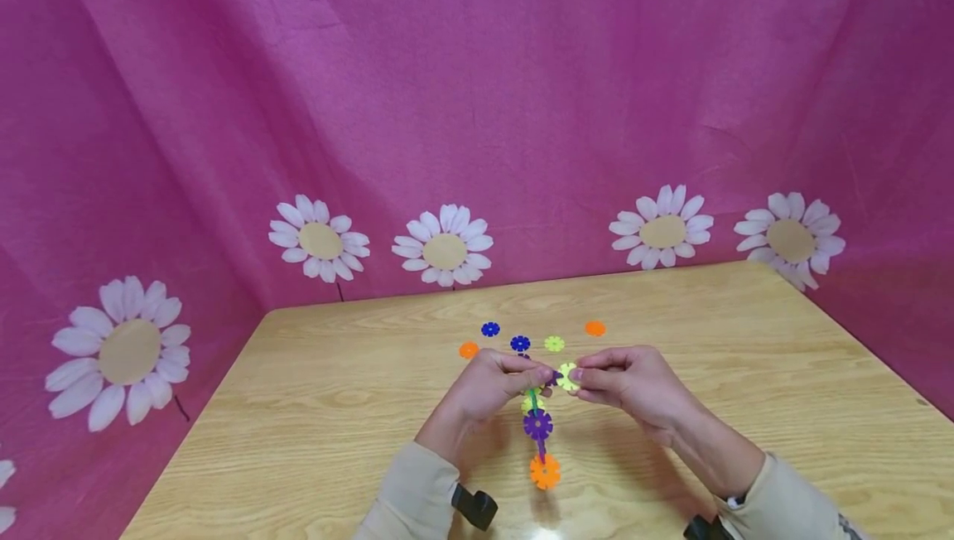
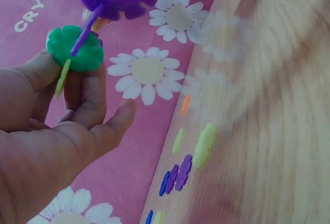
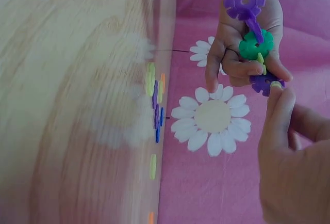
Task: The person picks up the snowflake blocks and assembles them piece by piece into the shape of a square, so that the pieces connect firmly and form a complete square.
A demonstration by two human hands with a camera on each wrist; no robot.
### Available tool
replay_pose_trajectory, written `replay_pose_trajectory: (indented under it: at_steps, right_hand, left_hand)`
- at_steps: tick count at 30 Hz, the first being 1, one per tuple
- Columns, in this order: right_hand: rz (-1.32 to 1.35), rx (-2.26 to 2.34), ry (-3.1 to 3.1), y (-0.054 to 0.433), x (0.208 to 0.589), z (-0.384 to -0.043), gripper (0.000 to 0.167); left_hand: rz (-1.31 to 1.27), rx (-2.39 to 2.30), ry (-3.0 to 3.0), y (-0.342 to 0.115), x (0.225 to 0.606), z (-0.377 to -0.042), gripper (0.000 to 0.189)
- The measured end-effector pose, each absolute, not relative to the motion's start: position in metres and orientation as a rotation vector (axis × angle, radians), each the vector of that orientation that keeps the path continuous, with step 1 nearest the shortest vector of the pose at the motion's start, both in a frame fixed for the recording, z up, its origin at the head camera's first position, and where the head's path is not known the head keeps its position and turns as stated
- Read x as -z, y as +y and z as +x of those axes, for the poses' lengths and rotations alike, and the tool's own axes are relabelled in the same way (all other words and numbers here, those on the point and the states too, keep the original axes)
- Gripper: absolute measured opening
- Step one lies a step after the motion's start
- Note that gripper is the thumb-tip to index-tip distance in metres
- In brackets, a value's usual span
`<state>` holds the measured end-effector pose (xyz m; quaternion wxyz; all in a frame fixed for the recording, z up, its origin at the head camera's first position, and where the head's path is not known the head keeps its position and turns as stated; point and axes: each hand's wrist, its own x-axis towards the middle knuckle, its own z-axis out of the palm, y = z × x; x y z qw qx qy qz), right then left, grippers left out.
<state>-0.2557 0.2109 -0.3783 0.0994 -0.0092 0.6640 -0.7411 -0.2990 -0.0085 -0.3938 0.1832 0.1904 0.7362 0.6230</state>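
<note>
A chain of notched plastic discs hangs from my left hand (image 1: 488, 387), which pinches it near its upper end at a purple disc (image 3: 261, 83). Below that come a yellow disc, a green disc (image 2: 85, 53), more purple ones such as the lower purple disc (image 1: 537, 424), and an orange disc (image 1: 545, 471) at the bottom. Between thumb and fingers, my right hand (image 1: 633, 383) pinches a light yellow disc (image 1: 566, 377) edge-on against the held purple one. Fingertips hide where these two meet.
Loose discs lie on the wooden table (image 1: 298, 407) beyond my hands: blue discs (image 1: 490, 330), a yellow-green disc (image 1: 554, 344), a right-hand orange disc (image 1: 595, 329), a left-hand orange disc (image 1: 469, 349) and purple discs (image 2: 183, 172). A pink curtain (image 1: 477, 109) with daisies borders the table.
</note>
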Motion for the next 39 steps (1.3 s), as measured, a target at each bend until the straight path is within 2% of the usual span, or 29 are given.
replay_pose_trajectory:
  at_steps: [3,14,20,25,30,34,39]
  right_hand:
    - [-0.036,2.177,1.980,0.210,0.376,-0.257,0.036]
    - [-0.085,2.069,1.982,0.220,0.373,-0.260,0.029]
    - [-0.091,2.052,1.964,0.222,0.377,-0.260,0.031]
    - [-0.086,2.054,1.979,0.220,0.378,-0.259,0.037]
    - [-0.078,2.060,1.963,0.216,0.378,-0.258,0.038]
    - [-0.098,2.066,1.923,0.213,0.380,-0.256,0.037]
    - [-0.112,2.069,1.908,0.212,0.381,-0.256,0.033]
  left_hand:
    - [0.534,-1.769,2.078,-0.008,0.392,-0.299,0.023]
    - [0.475,-1.723,2.045,-0.006,0.388,-0.297,0.022]
    - [0.561,-1.629,2.133,-0.007,0.384,-0.294,0.020]
    - [0.686,-1.548,2.314,-0.006,0.377,-0.289,0.009]
    - [0.687,-1.503,2.424,-0.003,0.374,-0.285,0.004]
    - [0.667,-1.483,2.431,-0.001,0.375,-0.285,0.007]
    - [0.599,-1.508,2.403,-0.002,0.377,-0.287,0.022]
